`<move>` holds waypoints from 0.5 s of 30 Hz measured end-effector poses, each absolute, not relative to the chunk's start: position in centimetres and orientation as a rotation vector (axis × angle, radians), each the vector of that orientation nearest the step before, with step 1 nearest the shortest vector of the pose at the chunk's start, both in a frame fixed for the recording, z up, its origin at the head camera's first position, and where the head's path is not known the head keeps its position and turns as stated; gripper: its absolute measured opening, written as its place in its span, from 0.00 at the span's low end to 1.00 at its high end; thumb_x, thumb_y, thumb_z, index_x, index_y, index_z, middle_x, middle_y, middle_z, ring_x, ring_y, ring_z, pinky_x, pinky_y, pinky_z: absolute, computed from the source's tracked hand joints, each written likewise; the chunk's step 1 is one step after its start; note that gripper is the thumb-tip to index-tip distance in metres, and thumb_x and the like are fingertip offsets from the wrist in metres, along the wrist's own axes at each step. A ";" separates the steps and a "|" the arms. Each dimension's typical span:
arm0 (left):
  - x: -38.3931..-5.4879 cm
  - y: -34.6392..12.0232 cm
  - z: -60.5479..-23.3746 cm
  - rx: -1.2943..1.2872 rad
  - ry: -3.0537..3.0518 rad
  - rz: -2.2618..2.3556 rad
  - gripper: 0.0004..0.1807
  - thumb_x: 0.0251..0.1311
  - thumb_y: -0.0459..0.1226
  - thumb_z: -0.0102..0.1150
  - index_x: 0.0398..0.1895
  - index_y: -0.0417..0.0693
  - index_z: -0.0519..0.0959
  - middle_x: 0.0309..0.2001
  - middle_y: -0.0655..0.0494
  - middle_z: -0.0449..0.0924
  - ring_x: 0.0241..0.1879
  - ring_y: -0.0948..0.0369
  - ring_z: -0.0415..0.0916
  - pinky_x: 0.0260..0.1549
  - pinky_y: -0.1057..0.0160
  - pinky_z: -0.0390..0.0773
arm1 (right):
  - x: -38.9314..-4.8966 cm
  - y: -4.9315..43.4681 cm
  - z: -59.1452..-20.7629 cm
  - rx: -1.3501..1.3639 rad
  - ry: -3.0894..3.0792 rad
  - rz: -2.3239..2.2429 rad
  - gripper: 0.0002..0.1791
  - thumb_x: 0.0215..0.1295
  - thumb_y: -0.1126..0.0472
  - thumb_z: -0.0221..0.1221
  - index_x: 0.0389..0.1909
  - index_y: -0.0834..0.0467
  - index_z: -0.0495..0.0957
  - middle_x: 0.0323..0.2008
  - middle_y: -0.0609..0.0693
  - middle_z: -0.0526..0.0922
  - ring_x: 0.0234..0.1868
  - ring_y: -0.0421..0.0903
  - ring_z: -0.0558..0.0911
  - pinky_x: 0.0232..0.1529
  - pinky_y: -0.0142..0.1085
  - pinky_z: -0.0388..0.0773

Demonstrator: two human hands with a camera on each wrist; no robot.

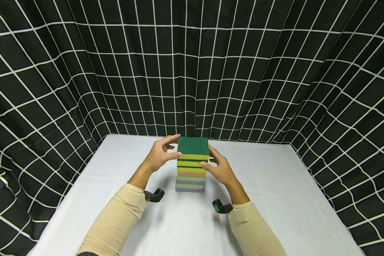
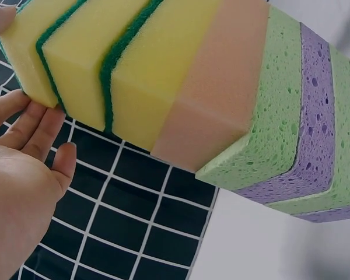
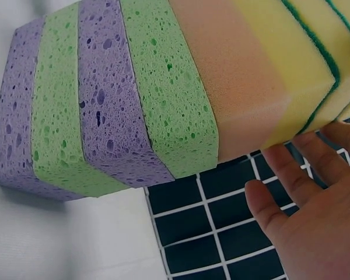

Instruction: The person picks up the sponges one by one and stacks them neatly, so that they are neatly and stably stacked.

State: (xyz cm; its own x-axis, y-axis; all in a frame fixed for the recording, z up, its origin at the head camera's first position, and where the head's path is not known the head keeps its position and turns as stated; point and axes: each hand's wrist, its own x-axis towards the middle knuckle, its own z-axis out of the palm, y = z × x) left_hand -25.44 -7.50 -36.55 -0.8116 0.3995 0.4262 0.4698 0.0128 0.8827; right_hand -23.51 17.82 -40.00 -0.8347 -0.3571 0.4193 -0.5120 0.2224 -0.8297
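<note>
A tall stack of sponges (image 1: 191,174) stands upright on the white table. Yellow sponges with dark green scouring layers make up its upper part, the topmost one (image 1: 193,145) green side up. Below come a peach layer (image 2: 221,76), then porous light green (image 3: 163,76) and purple (image 3: 105,87) layers. My left hand (image 1: 160,153) holds the top sponge's left side, thumb at the front corner and fingers behind. My right hand (image 1: 220,167) grips the stack's right side slightly lower, thumb over the front of the yellow layers, its fingers partly hidden behind the sponges in the head view.
The white table (image 1: 268,185) stretches out on both sides of the stack. A black curtain with a white grid (image 1: 185,71) encloses its back and sides. Dark wrist devices jut inward below the left hand (image 1: 154,195) and the right hand (image 1: 222,207).
</note>
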 end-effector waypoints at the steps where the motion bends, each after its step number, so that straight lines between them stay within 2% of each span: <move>1: -25.3 -7.5 -36.3 -0.944 -2.203 -1.946 0.34 0.54 0.22 0.60 0.65 0.24 0.62 0.58 0.31 0.68 0.57 0.42 0.64 0.56 0.39 0.60 | -23.5 17.8 -40.0 0.838 -2.345 1.679 0.38 0.64 0.68 0.60 0.72 0.65 0.55 0.60 0.63 0.71 0.59 0.60 0.70 0.56 0.61 0.64; 4: -25.2 -7.5 -36.3 -0.948 -2.218 -1.941 0.33 0.54 0.23 0.60 0.65 0.25 0.62 0.57 0.31 0.68 0.58 0.41 0.64 0.56 0.39 0.61 | -23.5 17.8 -40.0 0.831 -2.351 1.681 0.38 0.64 0.68 0.60 0.72 0.64 0.55 0.60 0.62 0.72 0.58 0.60 0.70 0.56 0.61 0.64; 11: -27.4 -7.9 -39.1 -0.949 -2.186 -1.963 0.35 0.54 0.29 0.64 0.67 0.33 0.65 0.56 0.40 0.71 0.57 0.48 0.66 0.55 0.39 0.62 | -23.7 17.8 -40.2 0.841 -2.343 1.686 0.37 0.64 0.69 0.59 0.73 0.64 0.55 0.58 0.62 0.73 0.57 0.58 0.71 0.56 0.58 0.65; 15: -27.4 -7.8 -39.1 -0.921 -2.206 -1.972 0.35 0.54 0.26 0.62 0.67 0.31 0.64 0.56 0.38 0.71 0.58 0.47 0.66 0.55 0.41 0.63 | -23.8 17.7 -40.3 0.852 -2.331 1.681 0.37 0.64 0.69 0.59 0.73 0.65 0.55 0.58 0.62 0.73 0.57 0.58 0.72 0.55 0.57 0.66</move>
